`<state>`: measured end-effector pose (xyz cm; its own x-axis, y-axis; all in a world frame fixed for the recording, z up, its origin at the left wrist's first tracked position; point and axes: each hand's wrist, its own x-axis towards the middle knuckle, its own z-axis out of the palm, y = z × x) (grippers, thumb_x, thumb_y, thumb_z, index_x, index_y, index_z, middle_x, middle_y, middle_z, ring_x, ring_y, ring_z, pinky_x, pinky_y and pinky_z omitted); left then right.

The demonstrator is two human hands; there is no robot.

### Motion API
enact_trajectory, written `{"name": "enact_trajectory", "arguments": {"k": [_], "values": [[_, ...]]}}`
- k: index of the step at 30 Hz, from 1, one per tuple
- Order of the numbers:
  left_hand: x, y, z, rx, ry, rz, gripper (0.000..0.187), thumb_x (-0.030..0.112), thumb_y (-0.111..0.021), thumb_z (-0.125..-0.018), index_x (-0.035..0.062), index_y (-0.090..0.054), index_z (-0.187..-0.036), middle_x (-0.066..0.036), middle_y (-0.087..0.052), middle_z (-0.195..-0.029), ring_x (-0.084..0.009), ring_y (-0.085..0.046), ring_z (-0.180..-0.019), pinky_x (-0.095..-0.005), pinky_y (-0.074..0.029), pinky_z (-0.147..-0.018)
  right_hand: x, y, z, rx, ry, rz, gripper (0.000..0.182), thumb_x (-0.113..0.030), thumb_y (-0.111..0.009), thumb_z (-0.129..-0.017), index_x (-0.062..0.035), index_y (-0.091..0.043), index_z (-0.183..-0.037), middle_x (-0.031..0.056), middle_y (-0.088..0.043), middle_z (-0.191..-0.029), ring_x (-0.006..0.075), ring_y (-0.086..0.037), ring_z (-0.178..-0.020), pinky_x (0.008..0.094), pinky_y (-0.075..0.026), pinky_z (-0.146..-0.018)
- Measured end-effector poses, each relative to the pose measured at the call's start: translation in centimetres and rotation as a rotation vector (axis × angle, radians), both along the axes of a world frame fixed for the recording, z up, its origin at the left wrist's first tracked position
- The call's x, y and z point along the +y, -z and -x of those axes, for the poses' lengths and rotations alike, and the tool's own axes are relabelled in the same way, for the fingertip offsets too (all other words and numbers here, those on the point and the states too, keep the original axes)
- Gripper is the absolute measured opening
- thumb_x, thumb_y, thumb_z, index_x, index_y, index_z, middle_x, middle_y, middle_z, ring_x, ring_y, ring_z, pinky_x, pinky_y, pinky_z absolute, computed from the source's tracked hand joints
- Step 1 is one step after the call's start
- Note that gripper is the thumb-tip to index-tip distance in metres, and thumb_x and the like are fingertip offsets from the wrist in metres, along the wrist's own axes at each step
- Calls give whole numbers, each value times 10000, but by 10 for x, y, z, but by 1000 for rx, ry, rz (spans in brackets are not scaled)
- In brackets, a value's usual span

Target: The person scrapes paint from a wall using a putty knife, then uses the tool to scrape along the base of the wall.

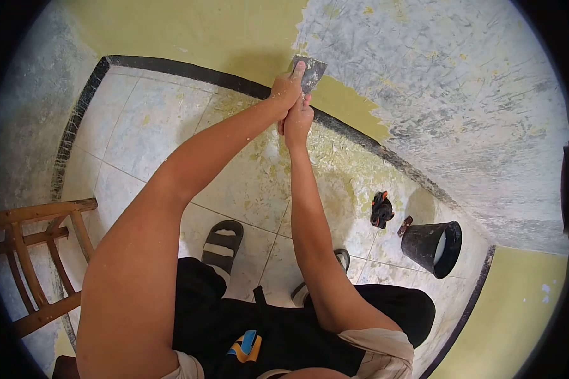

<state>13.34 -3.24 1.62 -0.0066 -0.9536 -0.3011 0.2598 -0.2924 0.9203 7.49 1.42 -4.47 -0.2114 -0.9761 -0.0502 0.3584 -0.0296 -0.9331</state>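
Observation:
Both my hands are closed round one metal scraper (312, 71), whose wide blade lies against the wall at the edge between yellow-green paint (234, 31) and scraped grey-white surface (436, 82). My left hand (287, 91) is the upper one, with a finger stretched along the blade. Just below and to the right, my right hand (299, 120) wraps the handle, which is mostly hidden by the fingers. Yellow paint also remains in a strip below the blade, above the black skirting (347, 131).
Paint flakes litter the tiled floor (246, 183). A black bucket (420, 245) lies at the right, near a dark bundle with orange parts (381, 210) and a small brown object (405, 226). A wooden chair (41, 215) stands at the left. My sandalled foot (222, 246) is below.

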Motion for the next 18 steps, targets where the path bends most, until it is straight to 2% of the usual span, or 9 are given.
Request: {"name": "enact_trajectory", "arguments": {"k": [6,8,9,11,12,14,15,17,18], "values": [[-3,-2,0,-50,2,-2,604,611,-562,-980,45,-575,-768,-13,-431,-627,-143,-437,-564,-350,-429,-521,-4,5,-1,-2,4,15,492,-383,-541,-1063,-51,-576,-702,-17,-489,-502,69,-402,-345,241,-285,-335],[-7,8,-1,-70,8,11,603,609,-561,-983,49,-566,-760,-12,-430,-619,-139,-435,-561,-349,-420,-515,-4,8,2,22,5,-15,505,-361,-555,-1059,35,-633,-756,43,-558,-552,114,-493,-416,275,-389,-402],[-7,8,0,-36,2,4,599,608,-558,-986,54,-563,-757,-10,-427,-611,-134,-435,-559,-347,-411,-513,-6,15,3,20,5,-24,505,-361,-555,-1059,35,-633,-756,43,-558,-552,114,-493,-416,275,-389,-402],[-6,7,2,-3,0,-2,594,607,-555,-988,60,-560,-754,-9,-425,-603,-130,-435,-557,-345,-403,-511,-15,25,6,401,190,27,515,-336,-570,-1049,141,-665,-878,191,-696,-712,214,-680,-621,337,-518,-590],[-5,7,3,28,7,-11,592,612,-555,-986,67,-555,-753,-6,-424,-607,-127,-430,-556,-338,-401,-513,-17,25,9,402,190,26,515,-336,-570,-1049,141,-665,-878,191,-696,-712,214,-680,-621,337,-518,-590],[-6,6,7,59,12,-20,590,616,-555,-984,75,-549,-751,-4,-422,-611,-125,-425,-555,-331,-399,-516,-18,26,17,480,179,-3,512,-327,-597,-1026,180,-649,-982,332,-714,-928,317,-740,-943,375,-533,-801],[-8,7,10,89,-13,-27,582,616,-550,-987,81,-547,-756,1,-421,-617,-125,-419,-552,-326,-399,-517,-18,21,22,480,178,-5,512,-327,-597,-1026,180,-649,-982,332,-714,-928,317,-740,-943,375,-533,-801],[-8,11,14,120,-36,-41,575,616,-545,-989,88,-545,-762,5,-419,-624,-125,-414,-550,-321,-399,-519,-14,5,32,566,97,-120,513,-341,-616,-1008,170,-668,-998,382,-673,-1036,351,-703,-1082,375,-526,-851],[-9,12,15,193,-32,-76,565,613,-543,-992,90,-544,-778,6,-423,-632,-125,-417,-552,-316,-397,-515,-14,2,34,568,98,-123,513,-341,-616,-1008,170,-668,-998,382,-673,-1036,351,-703,-1082,375,-526,-851]]}}
